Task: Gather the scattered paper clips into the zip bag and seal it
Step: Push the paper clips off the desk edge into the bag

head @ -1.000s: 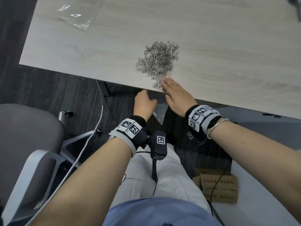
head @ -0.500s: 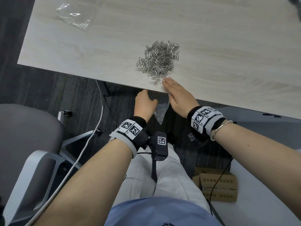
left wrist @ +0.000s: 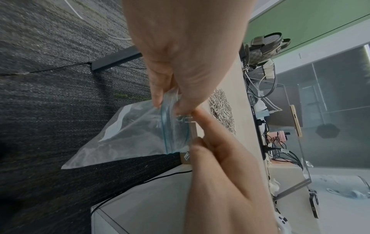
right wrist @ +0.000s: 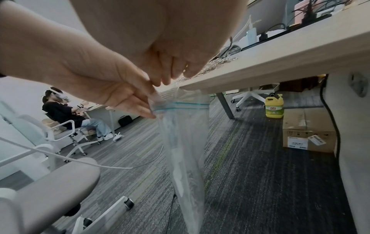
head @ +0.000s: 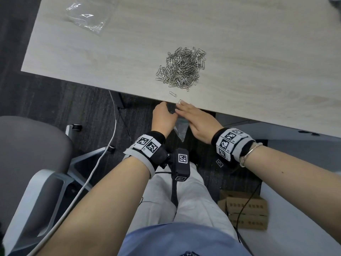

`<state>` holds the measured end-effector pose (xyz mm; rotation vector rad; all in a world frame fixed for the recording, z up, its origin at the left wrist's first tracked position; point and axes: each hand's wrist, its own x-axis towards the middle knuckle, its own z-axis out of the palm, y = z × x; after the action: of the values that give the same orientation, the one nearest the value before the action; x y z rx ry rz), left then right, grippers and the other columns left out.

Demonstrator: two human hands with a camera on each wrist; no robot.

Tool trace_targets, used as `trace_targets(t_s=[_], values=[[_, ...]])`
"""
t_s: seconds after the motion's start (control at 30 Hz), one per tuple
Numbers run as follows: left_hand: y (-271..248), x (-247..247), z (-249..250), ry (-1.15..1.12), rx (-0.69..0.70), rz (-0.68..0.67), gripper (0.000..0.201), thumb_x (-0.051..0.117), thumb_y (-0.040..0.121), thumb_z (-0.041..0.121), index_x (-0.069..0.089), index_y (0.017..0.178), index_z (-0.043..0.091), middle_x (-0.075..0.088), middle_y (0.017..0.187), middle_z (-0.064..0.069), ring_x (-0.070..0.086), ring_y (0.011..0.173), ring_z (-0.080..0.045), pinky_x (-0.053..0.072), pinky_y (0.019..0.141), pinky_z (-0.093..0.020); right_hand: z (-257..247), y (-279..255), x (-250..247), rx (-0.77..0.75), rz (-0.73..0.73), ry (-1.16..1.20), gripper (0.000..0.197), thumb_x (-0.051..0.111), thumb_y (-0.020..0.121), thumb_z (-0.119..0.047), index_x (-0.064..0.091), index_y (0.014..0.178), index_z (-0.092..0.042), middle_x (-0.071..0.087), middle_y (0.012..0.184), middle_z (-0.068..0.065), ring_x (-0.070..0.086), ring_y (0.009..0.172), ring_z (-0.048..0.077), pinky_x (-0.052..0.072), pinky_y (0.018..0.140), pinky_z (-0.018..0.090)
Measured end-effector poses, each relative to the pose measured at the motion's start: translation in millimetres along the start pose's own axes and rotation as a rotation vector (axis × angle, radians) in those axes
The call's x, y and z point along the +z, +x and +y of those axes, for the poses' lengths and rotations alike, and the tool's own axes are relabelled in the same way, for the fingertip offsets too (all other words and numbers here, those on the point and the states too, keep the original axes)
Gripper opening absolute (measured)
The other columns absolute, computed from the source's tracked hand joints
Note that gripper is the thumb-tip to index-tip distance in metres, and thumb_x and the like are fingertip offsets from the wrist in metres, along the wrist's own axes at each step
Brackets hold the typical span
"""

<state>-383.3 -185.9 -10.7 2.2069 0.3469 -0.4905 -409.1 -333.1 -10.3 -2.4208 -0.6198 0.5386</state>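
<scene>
A heap of silver paper clips (head: 181, 69) lies on the pale wooden table (head: 258, 52), and one stray clip (head: 172, 94) sits near the front edge. Just below that edge my left hand (head: 164, 112) pinches the top of a clear zip bag (left wrist: 130, 131) by its blue zip line; the bag hangs down open-mouthed (right wrist: 186, 142). My right hand (head: 184, 108) lies flat with straight fingers at the table's edge, right above the bag's mouth. A few clips (left wrist: 186, 119) poke over the edge by its fingertips (left wrist: 202, 117). What is inside the bag does not show clearly.
A second crumpled clear bag (head: 86, 17) lies at the table's far left. A grey chair (head: 33, 154) and a white cable (head: 103, 154) are to my left. Under the table stand cardboard boxes (right wrist: 308, 129) and a yellow bottle (right wrist: 274, 107). Another person sits far left (right wrist: 60, 110).
My right hand has slid back from the heap's near side to the table's edge, dragging a few clips along; one clip stayed behind. The left hand keeps the bag in place.
</scene>
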Motion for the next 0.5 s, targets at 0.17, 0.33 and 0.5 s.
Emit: trace_targets(t_s=[0.17, 0.33, 0.5], values=[[1, -3, 2, 0.044, -0.001, -0.015, 0.026, 0.061, 0.082, 0.007, 0.059, 0.108, -0.001, 0.064, 0.11, -0.013, 0.058, 0.1, -0.021, 0.035, 0.073, -0.017, 5, 21, -20, 0.14, 0.142, -0.069, 0.06, 0.033, 0.088, 0.006, 0.024, 0.146, -0.007, 0.016, 0.156, 0.011, 0.009, 0.146, 0.022, -0.001, 0.115, 0.022], [1, -3, 3, 0.036, -0.005, -0.019, 0.027, 0.06, 0.083, 0.006, 0.059, 0.109, -0.002, 0.064, 0.111, -0.014, 0.056, 0.097, -0.016, 0.035, 0.073, -0.017, 7, 53, -31, 0.242, 0.074, -0.202, 0.065, 0.034, 0.089, -0.004, 0.008, 0.149, -0.007, 0.002, 0.158, 0.012, 0.0, 0.146, 0.026, 0.002, 0.12, 0.034], [2, -2, 1, 0.067, -0.012, -0.023, 0.023, 0.06, 0.083, 0.009, 0.059, 0.104, -0.001, 0.064, 0.106, -0.013, 0.056, 0.093, -0.02, 0.034, 0.07, -0.02, 3, 33, -16, 0.242, 0.012, -0.276, 0.059, 0.031, 0.095, -0.011, 0.007, 0.149, -0.008, 0.001, 0.158, 0.011, -0.001, 0.146, 0.024, 0.002, 0.119, 0.037]])
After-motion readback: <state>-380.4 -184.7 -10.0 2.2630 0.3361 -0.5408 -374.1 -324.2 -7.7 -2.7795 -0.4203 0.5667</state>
